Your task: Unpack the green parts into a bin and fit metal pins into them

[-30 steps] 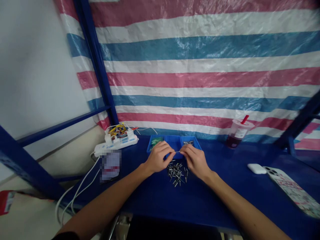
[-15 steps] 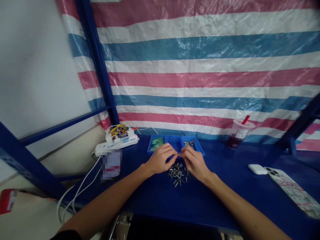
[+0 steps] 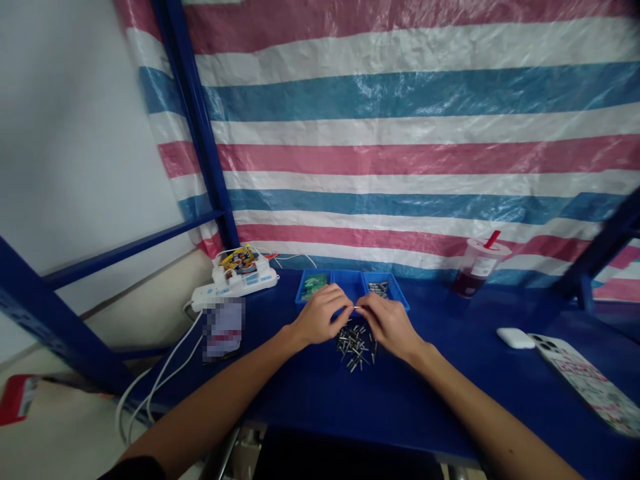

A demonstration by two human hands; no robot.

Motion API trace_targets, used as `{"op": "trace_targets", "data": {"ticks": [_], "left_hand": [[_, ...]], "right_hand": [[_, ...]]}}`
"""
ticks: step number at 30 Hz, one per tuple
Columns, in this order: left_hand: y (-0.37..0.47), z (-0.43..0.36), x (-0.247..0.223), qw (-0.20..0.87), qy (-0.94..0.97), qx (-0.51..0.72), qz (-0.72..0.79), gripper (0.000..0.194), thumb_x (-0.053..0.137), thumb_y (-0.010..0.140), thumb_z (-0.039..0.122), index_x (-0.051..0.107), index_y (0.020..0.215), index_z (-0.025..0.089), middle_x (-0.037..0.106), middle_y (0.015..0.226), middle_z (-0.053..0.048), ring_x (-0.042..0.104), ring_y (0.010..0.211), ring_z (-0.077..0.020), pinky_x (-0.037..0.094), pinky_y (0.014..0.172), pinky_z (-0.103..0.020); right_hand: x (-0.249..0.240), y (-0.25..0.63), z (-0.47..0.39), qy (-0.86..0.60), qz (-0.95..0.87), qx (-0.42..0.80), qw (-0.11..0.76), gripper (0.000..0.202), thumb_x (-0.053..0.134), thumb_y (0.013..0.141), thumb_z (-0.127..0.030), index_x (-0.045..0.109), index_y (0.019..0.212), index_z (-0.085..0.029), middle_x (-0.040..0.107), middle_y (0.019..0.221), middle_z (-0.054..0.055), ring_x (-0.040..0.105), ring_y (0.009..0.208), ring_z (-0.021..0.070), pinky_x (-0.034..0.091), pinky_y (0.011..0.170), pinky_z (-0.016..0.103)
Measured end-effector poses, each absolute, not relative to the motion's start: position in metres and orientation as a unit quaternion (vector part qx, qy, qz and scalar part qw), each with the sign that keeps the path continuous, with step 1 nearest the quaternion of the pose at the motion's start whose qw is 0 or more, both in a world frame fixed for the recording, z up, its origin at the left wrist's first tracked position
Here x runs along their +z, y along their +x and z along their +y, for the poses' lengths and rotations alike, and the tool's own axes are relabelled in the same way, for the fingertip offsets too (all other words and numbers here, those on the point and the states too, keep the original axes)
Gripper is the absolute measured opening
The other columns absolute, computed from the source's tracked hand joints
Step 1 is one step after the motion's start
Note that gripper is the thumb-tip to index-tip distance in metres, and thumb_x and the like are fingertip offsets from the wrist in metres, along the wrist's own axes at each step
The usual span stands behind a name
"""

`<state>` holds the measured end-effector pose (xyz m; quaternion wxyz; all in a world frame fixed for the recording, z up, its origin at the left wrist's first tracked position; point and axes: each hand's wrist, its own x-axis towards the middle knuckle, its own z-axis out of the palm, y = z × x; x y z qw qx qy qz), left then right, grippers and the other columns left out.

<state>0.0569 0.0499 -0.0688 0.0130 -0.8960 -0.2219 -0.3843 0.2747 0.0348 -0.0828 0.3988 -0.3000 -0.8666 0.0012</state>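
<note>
Head camera: left hand point(image 3: 323, 315) and right hand point(image 3: 390, 321) are pinching what looks like a metal pin point(image 3: 357, 307) between them. Nearer than them, a loose pile point(image 3: 356, 345) is lying, seemingly left to do; beyond them, a tray point(image 3: 347, 283) is holding metal pieces point(image 3: 379, 289), possibly finished.

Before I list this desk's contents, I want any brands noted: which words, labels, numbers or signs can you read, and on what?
None can be read with certainty.
Phone: reddish lettering on its back, too blurred.
Cup: label print too small.
Power strip: markings too small.
Blue post at lower left: faint marks, too blurred.
</note>
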Motion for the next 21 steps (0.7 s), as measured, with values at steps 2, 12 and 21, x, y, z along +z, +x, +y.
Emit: {"op": "trace_targets", "data": {"ticks": [2, 12, 21], "left_hand": [[0.0566, 0.05, -0.0687, 0.014, -0.893, -0.388, -0.226, 0.018, 0.049, 0.1, 0.021, 0.064, 0.091, 0.017, 0.067, 0.085, -0.006, 0.058, 0.086, -0.02, 0.047, 0.083, -0.038], [0.0561, 0.0497, -0.0676, 0.028, -0.892, -0.385, -0.233, 0.016, 0.05, 0.1, 0.021, 0.064, 0.093, 0.018, 0.068, 0.087, -0.005, 0.059, 0.088, -0.0199, 0.046, 0.084, -0.037], [0.0538, 0.0521, -0.0648, 0.042, -0.884, -0.395, -0.247, 0.016, 0.051, 0.1, 0.023, 0.066, 0.093, 0.018, 0.07, 0.088, -0.006, 0.06, 0.089, -0.0206, 0.047, 0.086, -0.038]], "right_hand": [[-0.0834, 0.2757, 0.0357, -0.301, -0.864, 0.001, 0.403, 0.013, 0.043, 0.107, -0.024, 0.055, 0.105, -0.021, 0.064, 0.091, 0.004, 0.061, 0.076, 0.0164, 0.046, 0.069, 0.028], [-0.0831, 0.2799, 0.0404, -0.303, -0.863, -0.014, 0.405, 0.013, 0.042, 0.106, -0.021, 0.055, 0.104, -0.021, 0.064, 0.092, 0.004, 0.062, 0.078, 0.0174, 0.047, 0.07, 0.029], [-0.0854, 0.2817, 0.0437, -0.312, -0.839, -0.029, 0.445, 0.018, 0.045, 0.104, -0.019, 0.063, 0.104, -0.021, 0.067, 0.098, 0.007, 0.064, 0.088, 0.0194, 0.05, 0.077, 0.031]]}}
